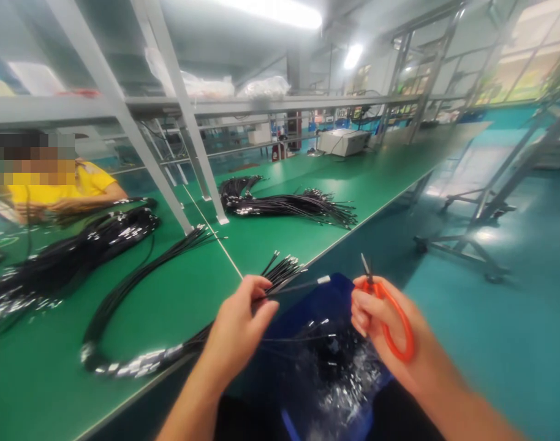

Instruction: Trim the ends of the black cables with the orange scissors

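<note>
A bundle of thin black cables [124, 294] with silvery ends curves over the green table and reaches my left hand [243, 321]. That hand is closed round the bundle near its tips at the table's edge. One cable with a white tag [323, 280] sticks out to the right of it. On the right, my right hand [381, 312] grips orange-handled scissors [402, 343], their blades pointing up, apart from the cables. Below both hands sits a dark blue bin [289, 361] with black and shiny clear pieces inside.
More black cable bundles lie on the green table [206, 324], at the left [78, 251] and beyond the metal uprights [289, 205]. A person in yellow [94, 180] works at far left. A wheeled metal frame [468, 245] stands at right.
</note>
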`<state>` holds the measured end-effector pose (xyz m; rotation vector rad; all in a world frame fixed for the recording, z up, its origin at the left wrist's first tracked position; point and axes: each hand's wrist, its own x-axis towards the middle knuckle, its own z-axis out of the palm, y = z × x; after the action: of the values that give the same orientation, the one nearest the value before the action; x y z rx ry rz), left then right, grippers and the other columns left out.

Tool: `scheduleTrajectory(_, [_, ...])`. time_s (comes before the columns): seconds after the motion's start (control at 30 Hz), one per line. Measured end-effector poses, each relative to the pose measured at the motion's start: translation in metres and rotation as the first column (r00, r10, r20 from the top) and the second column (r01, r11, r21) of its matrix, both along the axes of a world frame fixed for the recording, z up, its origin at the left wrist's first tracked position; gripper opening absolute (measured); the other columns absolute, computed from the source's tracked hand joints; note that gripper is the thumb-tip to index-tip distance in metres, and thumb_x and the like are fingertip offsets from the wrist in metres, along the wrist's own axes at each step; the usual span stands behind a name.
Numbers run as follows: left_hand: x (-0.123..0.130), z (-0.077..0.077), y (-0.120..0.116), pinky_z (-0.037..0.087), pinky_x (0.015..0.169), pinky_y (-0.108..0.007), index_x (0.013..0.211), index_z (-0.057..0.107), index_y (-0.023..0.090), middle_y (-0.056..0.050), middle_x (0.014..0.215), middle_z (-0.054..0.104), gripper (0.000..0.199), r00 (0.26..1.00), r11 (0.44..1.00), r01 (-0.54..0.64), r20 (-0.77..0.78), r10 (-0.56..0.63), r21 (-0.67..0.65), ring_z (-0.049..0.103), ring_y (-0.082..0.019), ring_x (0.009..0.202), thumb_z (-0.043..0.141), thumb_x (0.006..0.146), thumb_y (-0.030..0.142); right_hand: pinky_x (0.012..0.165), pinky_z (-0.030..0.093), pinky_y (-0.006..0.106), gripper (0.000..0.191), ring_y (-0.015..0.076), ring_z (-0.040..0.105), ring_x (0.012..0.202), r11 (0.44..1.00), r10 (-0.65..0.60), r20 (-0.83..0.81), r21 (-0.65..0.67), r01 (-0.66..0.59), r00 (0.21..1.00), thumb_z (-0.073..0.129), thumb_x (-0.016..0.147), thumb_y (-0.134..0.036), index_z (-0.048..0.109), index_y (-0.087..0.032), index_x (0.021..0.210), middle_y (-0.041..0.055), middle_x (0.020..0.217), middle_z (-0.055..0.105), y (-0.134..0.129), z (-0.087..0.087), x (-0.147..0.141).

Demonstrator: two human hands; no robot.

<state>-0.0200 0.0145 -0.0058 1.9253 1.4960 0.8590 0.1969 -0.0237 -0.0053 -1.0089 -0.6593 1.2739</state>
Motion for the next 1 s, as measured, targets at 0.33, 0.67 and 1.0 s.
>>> scheduleTrajectory(0.33, [0.051,-0.031,-0.03,0.041,0.057,-0.023,0.068,0.064,0.021,-0.001,0.07,0.058,0.01,0.958,0.995,0.078,0.271,-0.092,0.063,0.055,-0.016,0.063,0.061,0.078,0.019,0.051,0.039,0.025,0.026,0.0114,0.047,0.052,0.999,-0.014,-0.01,-0.043,0.014,1.0,0.074,0.067,-0.024,0.056,-0.021,0.087,-0.0048,0.064,0.057,-0.022,-0.027,-0.031])
scheduleTrajectory(0.67, [0.043,-0.043,-0.028,0.033,0.05,-0.021,0.057,0.056,0.016,0.004,0.053,0.048,0.026,0.832,0.962,0.178,0.554,-0.034,-0.209,0.043,-0.011,0.051,0.068,0.072,0.034,0.058,0.044,0.026,0.031,0.0123,0.056,0.059,0.986,-0.162,-0.201,0.013,0.168,0.966,0.076,0.064,-0.02,0.056,-0.023,0.087,-0.0027,0.073,0.065,-0.015,-0.026,-0.052])
scheduleTrajectory(1.0, [0.042,-0.043,-0.031,0.038,0.059,-0.023,0.061,0.063,0.017,0.001,0.061,0.058,0.018,0.877,0.976,0.135,0.48,-0.038,-0.17,0.05,-0.015,0.061,0.068,0.073,0.029,0.056,0.044,0.023,0.023,0.0109,0.055,0.056,0.993,-0.101,-0.257,0.029,0.112,0.961,0.073,0.07,-0.02,0.056,-0.022,0.085,-0.0036,0.07,0.062,-0.015,-0.027,-0.052])
